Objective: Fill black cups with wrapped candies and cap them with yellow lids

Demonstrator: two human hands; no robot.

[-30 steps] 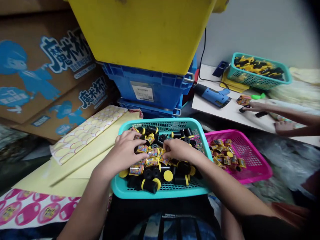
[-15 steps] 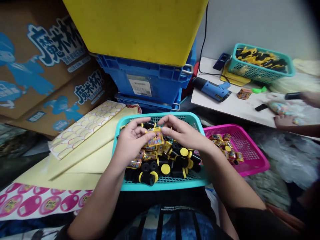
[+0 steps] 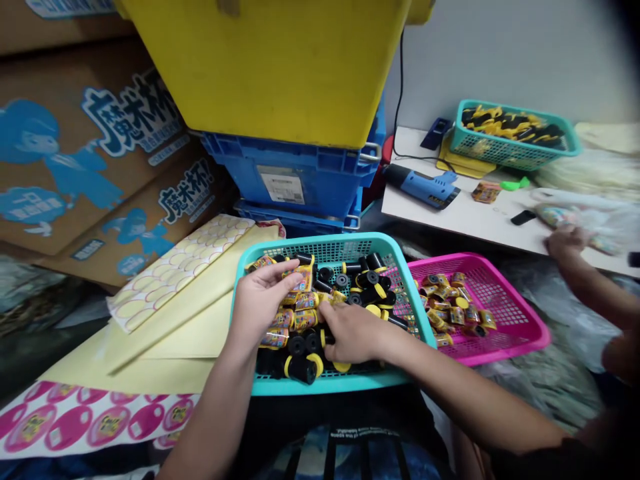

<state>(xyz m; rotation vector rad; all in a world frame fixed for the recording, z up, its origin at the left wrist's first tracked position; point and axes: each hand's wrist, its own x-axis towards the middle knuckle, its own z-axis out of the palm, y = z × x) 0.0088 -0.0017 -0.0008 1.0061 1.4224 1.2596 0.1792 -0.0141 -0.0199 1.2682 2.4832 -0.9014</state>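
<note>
A teal basket on my lap holds several small black rolls with yellow ends and several rolls wrapped in colourful labels. My left hand rests at the basket's left side, its fingers closed on a labelled roll. My right hand is lower, pressed down among the black rolls near the front rim. Its fingers are curled, and what they grip is hidden.
A pink basket with labelled rolls sits to the right. Yellow sticker sheets and a pink sticker sheet lie on the left. Yellow crate, blue crate and cardboard boxes stand behind. Another person's hand rests on a white table beside a blue tool.
Both my hands held a labelled roll up above the basket; now they have parted. The left keeps a labelled roll, while the right has dropped into the black rolls.
</note>
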